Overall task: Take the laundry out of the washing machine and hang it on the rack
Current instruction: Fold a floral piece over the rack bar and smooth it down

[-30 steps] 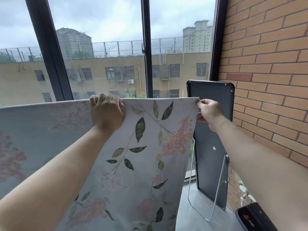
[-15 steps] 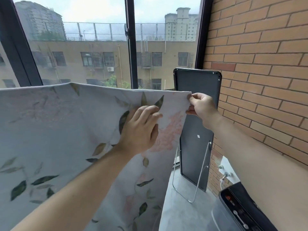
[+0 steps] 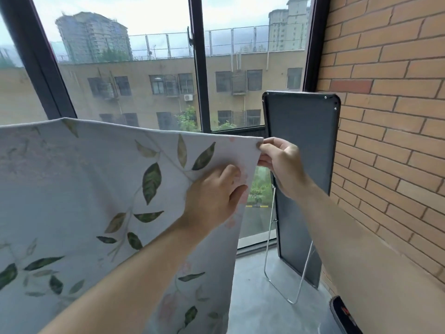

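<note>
Through the head camera I see the flowered sheet (image 3: 96, 189) hanging spread out in front of the window (image 3: 196, 68). It fills the left and the lower middle of the view. Its cloth is pale, with green leaves and faint pink blossoms printed on it. The upper edge runs almost level from the left border to the right corner. What carries it from behind is hidden from me by the cloth itself.

The right hand (image 3: 279, 160) is at this upper right corner. The thumb and the bent fingers are closed on the corner and pinch the cloth between them. The left hand (image 3: 212, 196) lies on the front of the sheet, just below and to the left of the right hand, near the right side edge. I see only its back. The fingers are somewhat bent against the cloth, and I cannot tell whether they grip a fold or only press on it. The two hands are near each other but do not touch.

Behind the right hand a dark panel (image 3: 301, 131) stands upright and leans on the brick wall (image 3: 390, 116). A thin metal leg (image 3: 267, 273) folds out from it down to the grey floor (image 3: 255, 309). In the lower right corner a part of a black device (image 3: 342, 314) shows.
</note>
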A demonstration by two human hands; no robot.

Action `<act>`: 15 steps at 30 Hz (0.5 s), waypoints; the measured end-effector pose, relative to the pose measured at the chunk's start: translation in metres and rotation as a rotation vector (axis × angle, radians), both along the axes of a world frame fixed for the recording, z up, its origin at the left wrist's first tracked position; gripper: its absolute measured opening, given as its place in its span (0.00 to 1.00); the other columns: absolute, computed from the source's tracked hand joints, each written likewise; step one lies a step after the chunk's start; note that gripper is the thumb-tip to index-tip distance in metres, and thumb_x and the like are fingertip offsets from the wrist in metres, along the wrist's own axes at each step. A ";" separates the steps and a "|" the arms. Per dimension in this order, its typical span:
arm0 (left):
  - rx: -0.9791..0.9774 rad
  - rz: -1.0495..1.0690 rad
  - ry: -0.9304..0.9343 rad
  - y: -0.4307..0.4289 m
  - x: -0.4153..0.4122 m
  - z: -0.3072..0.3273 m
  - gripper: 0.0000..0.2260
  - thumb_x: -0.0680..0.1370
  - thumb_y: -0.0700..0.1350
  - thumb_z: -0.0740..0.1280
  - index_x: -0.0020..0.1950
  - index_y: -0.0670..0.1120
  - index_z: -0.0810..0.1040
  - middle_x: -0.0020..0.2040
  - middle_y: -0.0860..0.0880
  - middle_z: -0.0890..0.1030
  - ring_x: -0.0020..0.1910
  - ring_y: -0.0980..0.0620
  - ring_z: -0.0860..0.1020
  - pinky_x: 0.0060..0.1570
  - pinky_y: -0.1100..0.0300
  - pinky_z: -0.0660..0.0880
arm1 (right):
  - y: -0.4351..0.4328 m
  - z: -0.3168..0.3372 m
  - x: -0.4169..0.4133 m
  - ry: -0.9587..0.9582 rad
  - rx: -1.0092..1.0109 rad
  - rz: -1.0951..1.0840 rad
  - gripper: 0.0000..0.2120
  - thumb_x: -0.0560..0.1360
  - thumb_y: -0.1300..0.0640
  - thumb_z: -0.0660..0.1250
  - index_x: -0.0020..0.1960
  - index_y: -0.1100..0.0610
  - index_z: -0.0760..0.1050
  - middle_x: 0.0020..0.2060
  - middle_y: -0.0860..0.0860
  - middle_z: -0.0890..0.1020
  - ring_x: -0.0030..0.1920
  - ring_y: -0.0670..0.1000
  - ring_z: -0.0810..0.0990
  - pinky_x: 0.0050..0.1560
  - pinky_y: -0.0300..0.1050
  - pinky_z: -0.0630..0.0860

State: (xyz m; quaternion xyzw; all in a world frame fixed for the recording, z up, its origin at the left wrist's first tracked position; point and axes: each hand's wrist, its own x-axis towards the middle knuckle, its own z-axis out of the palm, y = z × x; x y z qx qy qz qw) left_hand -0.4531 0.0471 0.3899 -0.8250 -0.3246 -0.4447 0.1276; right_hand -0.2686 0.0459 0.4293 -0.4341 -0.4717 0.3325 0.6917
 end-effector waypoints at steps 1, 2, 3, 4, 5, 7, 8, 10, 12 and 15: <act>0.002 0.024 -0.050 -0.002 0.003 0.000 0.11 0.74 0.51 0.72 0.51 0.48 0.77 0.43 0.53 0.79 0.37 0.50 0.78 0.31 0.60 0.76 | 0.002 -0.004 0.000 0.001 0.010 0.037 0.08 0.72 0.61 0.65 0.39 0.55 0.82 0.38 0.56 0.85 0.40 0.54 0.84 0.41 0.45 0.80; 0.004 0.048 -0.103 -0.004 0.009 0.000 0.11 0.74 0.52 0.72 0.51 0.48 0.76 0.43 0.54 0.78 0.37 0.53 0.77 0.31 0.62 0.73 | 0.005 -0.006 0.003 -0.011 0.020 0.082 0.10 0.72 0.62 0.64 0.38 0.55 0.83 0.38 0.56 0.85 0.41 0.54 0.84 0.42 0.46 0.81; 0.012 0.067 -0.148 -0.005 0.014 -0.002 0.11 0.74 0.52 0.72 0.50 0.48 0.75 0.43 0.55 0.78 0.36 0.54 0.76 0.31 0.64 0.72 | 0.006 -0.009 0.005 -0.037 0.030 0.127 0.12 0.72 0.64 0.62 0.37 0.55 0.84 0.38 0.56 0.85 0.41 0.54 0.84 0.44 0.47 0.81; 0.018 0.092 -0.183 -0.004 0.021 -0.004 0.12 0.74 0.53 0.72 0.50 0.49 0.74 0.43 0.55 0.77 0.37 0.55 0.75 0.32 0.65 0.72 | 0.009 -0.012 0.009 -0.074 0.039 0.173 0.15 0.72 0.66 0.60 0.38 0.56 0.84 0.39 0.56 0.86 0.42 0.54 0.84 0.46 0.47 0.81; 0.019 0.131 -0.208 -0.003 0.030 -0.007 0.13 0.73 0.53 0.73 0.51 0.49 0.73 0.43 0.54 0.78 0.37 0.55 0.75 0.32 0.64 0.72 | 0.013 -0.016 0.016 -0.110 0.045 0.222 0.18 0.72 0.69 0.58 0.38 0.56 0.85 0.38 0.56 0.86 0.41 0.53 0.84 0.46 0.47 0.81; -0.006 0.202 -0.230 -0.001 0.038 -0.012 0.17 0.72 0.57 0.73 0.51 0.49 0.71 0.43 0.53 0.78 0.38 0.53 0.76 0.33 0.62 0.73 | 0.017 -0.022 0.021 -0.161 0.058 0.269 0.20 0.72 0.74 0.58 0.40 0.57 0.85 0.38 0.55 0.86 0.40 0.51 0.84 0.46 0.45 0.82; -0.027 0.255 -0.220 0.001 0.046 -0.015 0.19 0.71 0.59 0.73 0.51 0.49 0.71 0.44 0.52 0.78 0.39 0.53 0.76 0.33 0.61 0.73 | 0.021 -0.026 0.026 -0.177 0.059 0.301 0.20 0.71 0.76 0.59 0.42 0.58 0.85 0.39 0.55 0.86 0.41 0.51 0.85 0.47 0.45 0.82; -0.052 0.344 -0.198 0.004 0.057 -0.018 0.22 0.69 0.60 0.74 0.50 0.48 0.71 0.45 0.51 0.77 0.40 0.51 0.75 0.33 0.59 0.73 | 0.028 -0.032 0.032 -0.222 0.084 0.343 0.19 0.71 0.77 0.63 0.45 0.56 0.85 0.41 0.54 0.87 0.42 0.51 0.86 0.49 0.46 0.83; -0.062 0.391 -0.194 0.005 0.060 -0.019 0.17 0.71 0.54 0.74 0.49 0.47 0.71 0.45 0.51 0.76 0.40 0.51 0.75 0.32 0.57 0.73 | 0.037 -0.037 0.033 -0.271 0.116 0.365 0.15 0.72 0.73 0.70 0.47 0.54 0.85 0.41 0.51 0.88 0.42 0.49 0.85 0.47 0.43 0.82; -0.088 0.400 -0.236 0.007 0.055 -0.019 0.05 0.75 0.38 0.69 0.49 0.45 0.76 0.44 0.50 0.80 0.39 0.52 0.78 0.35 0.54 0.77 | 0.051 -0.044 0.030 -0.282 0.151 0.385 0.12 0.72 0.70 0.73 0.47 0.55 0.85 0.40 0.48 0.87 0.40 0.46 0.85 0.43 0.39 0.80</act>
